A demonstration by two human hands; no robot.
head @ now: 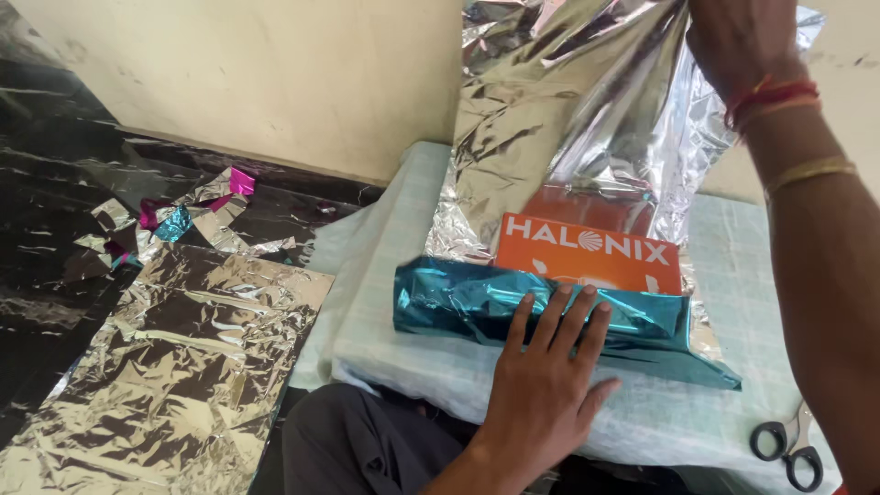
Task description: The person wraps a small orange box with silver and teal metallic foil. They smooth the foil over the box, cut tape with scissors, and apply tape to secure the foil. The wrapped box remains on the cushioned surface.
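An orange cardboard box (587, 252) lies on a pale cushion (385, 275) across my lap. Shiny foil wrapping paper, teal on one face and silver on the other, is folded over the box's near side as a teal flap (458, 302). My left hand (547, 367) lies flat on that teal flap, fingers spread, pressing it against the box. My right hand (733, 41) is raised at the top right and grips the far end of the sheet, lifting its silver side (550, 119) up above the box.
A large crinkled gold foil sheet (183, 367) lies on the dark floor at left, with small pink, teal and silver foil scraps (183, 215) beyond it. Black-handled scissors (790, 445) rest on the cushion at the bottom right. A cream wall stands behind.
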